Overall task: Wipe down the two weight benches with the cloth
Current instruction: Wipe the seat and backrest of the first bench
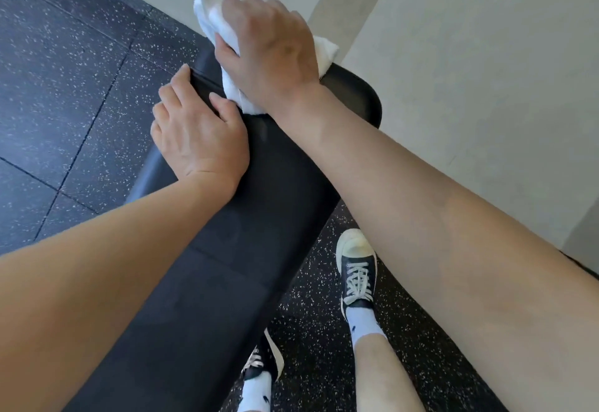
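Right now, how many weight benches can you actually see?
1: the black bench running under both hands, its far end by the wall. The second bench is not in this view; it may be outside the frame.

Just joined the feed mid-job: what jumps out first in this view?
The white cloth stands out, pressed by the right hand onto the far end of the black bench, close to the pale wall. The left hand rests on the bench's left edge, fingers over the side. Below, black-and-white sneakers stand on speckled flooring.
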Available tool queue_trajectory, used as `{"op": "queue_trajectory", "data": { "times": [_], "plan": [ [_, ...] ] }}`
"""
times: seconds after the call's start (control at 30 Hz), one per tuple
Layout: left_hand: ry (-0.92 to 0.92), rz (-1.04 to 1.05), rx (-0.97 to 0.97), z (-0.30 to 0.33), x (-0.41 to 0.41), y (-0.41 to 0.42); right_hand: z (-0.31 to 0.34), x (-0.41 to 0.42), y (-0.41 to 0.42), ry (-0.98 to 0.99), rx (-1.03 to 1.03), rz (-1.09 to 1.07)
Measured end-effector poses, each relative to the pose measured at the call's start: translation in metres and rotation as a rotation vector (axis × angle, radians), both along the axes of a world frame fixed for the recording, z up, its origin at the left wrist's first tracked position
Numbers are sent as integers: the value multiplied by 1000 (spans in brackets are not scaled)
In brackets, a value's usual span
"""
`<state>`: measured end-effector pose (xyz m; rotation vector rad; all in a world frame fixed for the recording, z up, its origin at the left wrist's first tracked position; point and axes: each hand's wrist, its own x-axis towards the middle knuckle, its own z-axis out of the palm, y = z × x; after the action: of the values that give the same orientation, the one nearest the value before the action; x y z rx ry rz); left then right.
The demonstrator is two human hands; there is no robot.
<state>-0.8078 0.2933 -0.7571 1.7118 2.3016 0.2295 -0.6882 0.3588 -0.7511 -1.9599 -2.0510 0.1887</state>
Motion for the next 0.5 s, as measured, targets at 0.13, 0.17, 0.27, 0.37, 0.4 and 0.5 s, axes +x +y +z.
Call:
{"op": "queue_trajectory", "data": {
  "times": [0.13, 0.17, 0.27, 0.37, 0.4, 0.5],
  "plan": [
    [-30, -28, -7, 2, -5, -2, 3, 1, -54, 26, 8, 52],
    [-57, -36, -14, 4, -6, -2, 4, 0, -68, 46, 38, 45],
    [-143, -126, -53, 12, -18, -2, 5, -8, -97, 79, 128, 23],
    [-248, -272, -100, 19, -53, -14, 6, -31, -116, 44, 134, 76],
    [-261, -267, -138, 20, -72, -23, 6, -42, -123, 37, 132, 108],
    [-191, -154, -248, 14, -138, -64, 7, -84, -143, 28, 119, 234]
  ]
}}
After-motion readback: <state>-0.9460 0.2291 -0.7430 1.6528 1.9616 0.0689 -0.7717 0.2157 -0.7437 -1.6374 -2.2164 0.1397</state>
